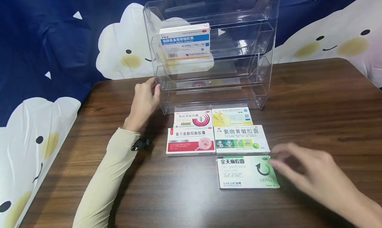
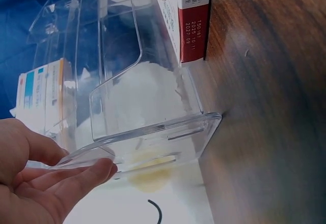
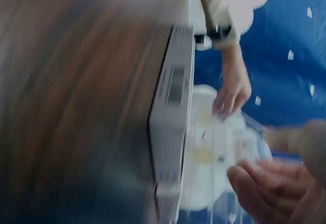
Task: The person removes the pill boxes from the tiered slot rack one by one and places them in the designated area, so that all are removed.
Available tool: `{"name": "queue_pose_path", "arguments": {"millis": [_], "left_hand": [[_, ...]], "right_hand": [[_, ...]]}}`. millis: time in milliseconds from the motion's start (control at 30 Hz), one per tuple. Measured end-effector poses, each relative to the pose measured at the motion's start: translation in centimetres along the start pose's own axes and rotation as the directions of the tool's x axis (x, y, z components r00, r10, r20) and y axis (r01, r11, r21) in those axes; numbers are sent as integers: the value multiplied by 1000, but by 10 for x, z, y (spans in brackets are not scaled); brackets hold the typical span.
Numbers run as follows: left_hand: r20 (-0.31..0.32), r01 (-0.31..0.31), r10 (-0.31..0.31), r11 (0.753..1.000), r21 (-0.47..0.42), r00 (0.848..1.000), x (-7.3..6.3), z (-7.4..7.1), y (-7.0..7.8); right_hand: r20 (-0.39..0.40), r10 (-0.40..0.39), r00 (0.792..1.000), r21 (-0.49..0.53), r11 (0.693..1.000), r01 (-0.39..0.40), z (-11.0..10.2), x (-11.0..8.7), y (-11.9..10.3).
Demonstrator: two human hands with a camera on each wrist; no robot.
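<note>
My left hand (image 1: 145, 100) pinches the left side wall of a clear plastic display rack (image 1: 213, 84); the left wrist view has the thumb and fingers on either side of that wall. Blurred, my right hand (image 1: 316, 175) hovers at the right end of a green and white medicine box (image 1: 247, 172), its thumb and fingers apart with nothing between them. Behind that box lie a white and green medicine box (image 1: 241, 139) and a red and white one (image 1: 191, 141). A pink-ringed box (image 1: 193, 119) and a yellow one (image 1: 232, 117) lie at the rack's front.
A blue and white medicine box (image 1: 185, 42) stands in an upper tier of the rack, on the left. The dark wooden table (image 1: 316, 102) extends to both sides. A blue curtain with white clouds (image 1: 119, 42) hangs behind it.
</note>
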State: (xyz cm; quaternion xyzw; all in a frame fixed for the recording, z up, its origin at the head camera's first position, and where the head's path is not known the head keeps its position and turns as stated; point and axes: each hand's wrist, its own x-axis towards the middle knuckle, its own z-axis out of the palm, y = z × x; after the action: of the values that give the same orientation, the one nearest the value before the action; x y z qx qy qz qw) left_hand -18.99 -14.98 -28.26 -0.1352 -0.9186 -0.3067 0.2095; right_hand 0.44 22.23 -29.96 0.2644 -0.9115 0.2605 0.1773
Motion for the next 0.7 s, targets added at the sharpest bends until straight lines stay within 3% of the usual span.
{"name": "queue_pose_path", "arguments": {"millis": [33,100,233,333,500,700], "left_hand": [[-1,0,0,1000,3,1000,0,0,0],[-5,-3,4,1000,7,1000,0,0,-1],[-12,-6,6,1000,9,1000,-1,0,-2],[-10,-1,1,1000,11,1000,-2,0,-3],[-10,-7,7,1000,7,1000,-1,0,-3],[-10,-7,7,1000,11,1000,0,1,-1]], "right_hand": [[15,-93,996,-17,996,93,2,0,-2],[89,-237,967,-18,971,240,7,0,-6],[262,-331,907,-23,937,348,17,1,-10],[315,-349,883,-23,927,375,21,2,-9],[322,-368,872,-10,920,392,24,4,-6],[283,-389,877,-5,914,406,26,6,-3]]}}
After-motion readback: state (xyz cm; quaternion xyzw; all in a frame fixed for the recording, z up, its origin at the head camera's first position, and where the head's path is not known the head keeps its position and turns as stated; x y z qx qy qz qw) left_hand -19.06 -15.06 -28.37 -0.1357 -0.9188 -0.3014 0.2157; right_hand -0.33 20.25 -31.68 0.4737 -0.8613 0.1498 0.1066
